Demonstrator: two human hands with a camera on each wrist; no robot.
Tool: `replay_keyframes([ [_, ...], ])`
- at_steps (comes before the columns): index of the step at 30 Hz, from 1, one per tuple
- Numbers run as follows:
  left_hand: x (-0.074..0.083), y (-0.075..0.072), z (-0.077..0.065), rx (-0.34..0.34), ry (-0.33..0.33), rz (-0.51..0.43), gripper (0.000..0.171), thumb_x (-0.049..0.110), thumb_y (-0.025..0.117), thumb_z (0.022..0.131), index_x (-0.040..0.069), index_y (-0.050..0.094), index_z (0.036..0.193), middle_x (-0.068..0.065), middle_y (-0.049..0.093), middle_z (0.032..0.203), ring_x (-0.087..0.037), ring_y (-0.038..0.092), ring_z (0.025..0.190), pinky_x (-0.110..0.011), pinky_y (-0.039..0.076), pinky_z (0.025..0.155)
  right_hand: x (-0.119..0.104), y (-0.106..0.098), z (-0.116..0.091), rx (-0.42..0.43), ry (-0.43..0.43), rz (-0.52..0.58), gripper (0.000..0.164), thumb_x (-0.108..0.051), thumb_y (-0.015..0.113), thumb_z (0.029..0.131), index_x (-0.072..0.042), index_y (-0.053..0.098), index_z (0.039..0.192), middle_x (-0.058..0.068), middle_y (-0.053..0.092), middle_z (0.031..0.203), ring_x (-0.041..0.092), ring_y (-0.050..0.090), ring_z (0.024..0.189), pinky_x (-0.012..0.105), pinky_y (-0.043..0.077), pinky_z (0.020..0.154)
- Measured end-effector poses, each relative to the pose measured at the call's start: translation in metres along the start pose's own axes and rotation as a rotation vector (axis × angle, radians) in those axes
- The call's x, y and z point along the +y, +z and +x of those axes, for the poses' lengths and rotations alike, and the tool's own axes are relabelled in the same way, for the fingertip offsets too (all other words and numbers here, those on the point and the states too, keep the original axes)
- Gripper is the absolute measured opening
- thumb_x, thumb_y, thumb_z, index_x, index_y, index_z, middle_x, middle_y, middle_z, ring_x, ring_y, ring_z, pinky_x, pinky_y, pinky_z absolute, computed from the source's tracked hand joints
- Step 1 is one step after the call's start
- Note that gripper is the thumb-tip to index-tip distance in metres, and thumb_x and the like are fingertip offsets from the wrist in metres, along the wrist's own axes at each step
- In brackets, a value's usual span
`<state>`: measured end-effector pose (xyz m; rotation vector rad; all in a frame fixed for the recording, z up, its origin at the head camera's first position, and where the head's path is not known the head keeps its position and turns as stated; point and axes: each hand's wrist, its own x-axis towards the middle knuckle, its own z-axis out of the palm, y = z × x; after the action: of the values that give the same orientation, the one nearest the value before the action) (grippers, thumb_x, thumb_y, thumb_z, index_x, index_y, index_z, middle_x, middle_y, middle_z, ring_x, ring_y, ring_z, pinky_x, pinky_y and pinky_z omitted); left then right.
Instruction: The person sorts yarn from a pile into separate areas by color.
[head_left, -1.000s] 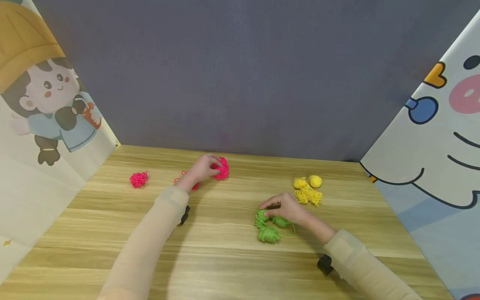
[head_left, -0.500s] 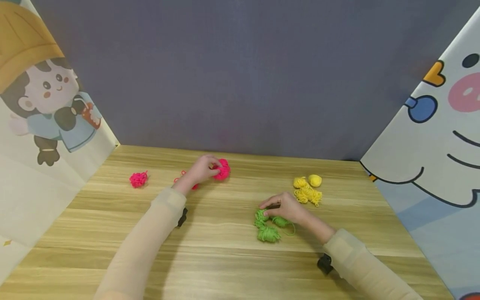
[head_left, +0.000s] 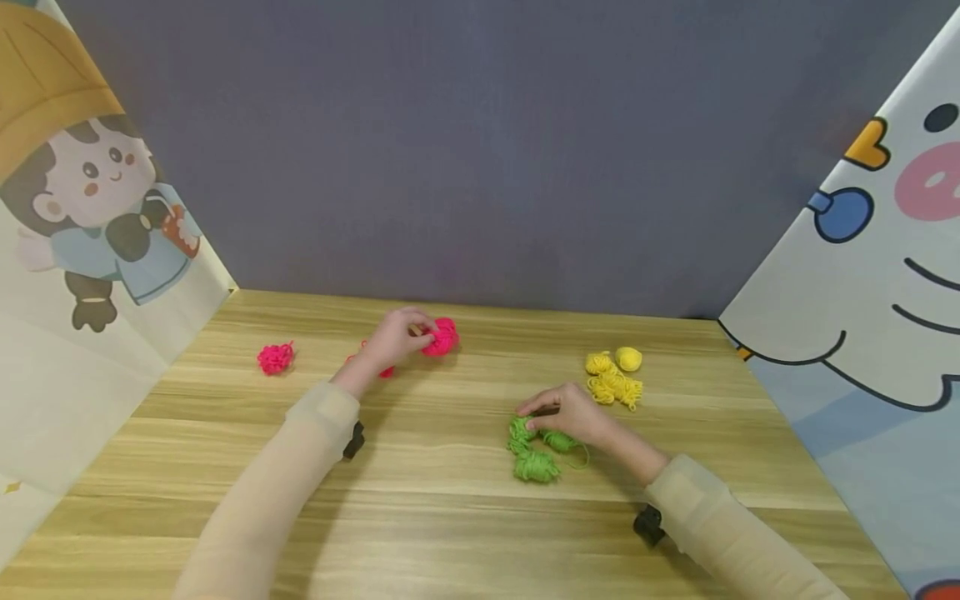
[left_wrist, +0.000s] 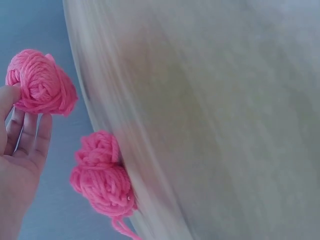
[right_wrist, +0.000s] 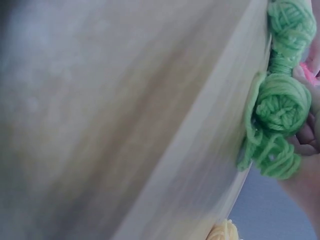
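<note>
My left hand (head_left: 397,333) pinches a pink ball of yarn (left_wrist: 40,82) between thumb and fingertips, near the back of the table. In the left wrist view the ball shows up off the tabletop. Partly behind that wrist lies another pink yarn bundle (left_wrist: 102,180) with a loose end. Nearer the front, my right hand (head_left: 573,415) has thumb and fingers curled down at the top of one green yarn bundle (head_left: 521,431). Two more green bundles lie right beside it, one in front (head_left: 536,467) and one under the palm (head_left: 558,442); its fingertips are partly hidden in the right wrist view.
A third pink yarn bundle (head_left: 276,358) lies at the left. Several yellow yarn pieces (head_left: 615,387), including a round ball (head_left: 628,359), sit together at the right rear. A dark panel (head_left: 480,167) closes the wood-grain table's (head_left: 450,533) back; printed panels flank it.
The left hand and forearm have drifted slightly to the left with the pink yarn ball, which has turned a little in the fingers. The right hand stays put at the green yarn.
</note>
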<state>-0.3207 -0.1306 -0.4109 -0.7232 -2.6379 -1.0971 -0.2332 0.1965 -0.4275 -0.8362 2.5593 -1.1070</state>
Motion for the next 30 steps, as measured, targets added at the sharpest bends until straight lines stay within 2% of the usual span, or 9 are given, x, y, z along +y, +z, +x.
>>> replay_keyframes([
  [11, 0.014, -0.011, -0.006, 0.044, -0.006, -0.020, 0.008, 0.005, 0.072, 0.081, 0.004, 0.073, 0.089, -0.009, 0.066, 0.093, -0.021, 0.062, 0.086, -0.031, 0.056, 0.071, -0.002, -0.001, 0.001, 0.005, -0.006, -0.003, 0.018, -0.019, 0.074, 0.081, -0.018, 0.075, 0.099, -0.002, 0.071, 0.104, 0.018, 0.065, 0.101, 0.023, 0.055, 0.080],
  [21, 0.026, -0.017, -0.018, 0.113, 0.094, -0.007, 0.006, -0.001, 0.074, 0.077, 0.002, 0.072, 0.081, -0.010, 0.068, 0.088, -0.020, 0.062, 0.078, -0.031, 0.056, 0.064, 0.001, 0.001, 0.001, 0.004, -0.016, -0.001, 0.018, -0.019, 0.074, 0.081, -0.018, 0.075, 0.099, -0.002, 0.071, 0.104, 0.018, 0.065, 0.102, 0.022, 0.054, 0.081],
  [30, 0.040, -0.020, -0.031, 0.125, 0.126, 0.011, 0.006, 0.001, 0.074, 0.077, 0.005, 0.073, 0.081, -0.009, 0.068, 0.091, -0.018, 0.063, 0.077, -0.030, 0.057, 0.065, 0.002, 0.001, 0.000, 0.010, -0.007, 0.010, 0.018, -0.021, 0.074, 0.081, -0.019, 0.075, 0.099, -0.002, 0.071, 0.104, 0.017, 0.065, 0.101, 0.022, 0.054, 0.080],
])
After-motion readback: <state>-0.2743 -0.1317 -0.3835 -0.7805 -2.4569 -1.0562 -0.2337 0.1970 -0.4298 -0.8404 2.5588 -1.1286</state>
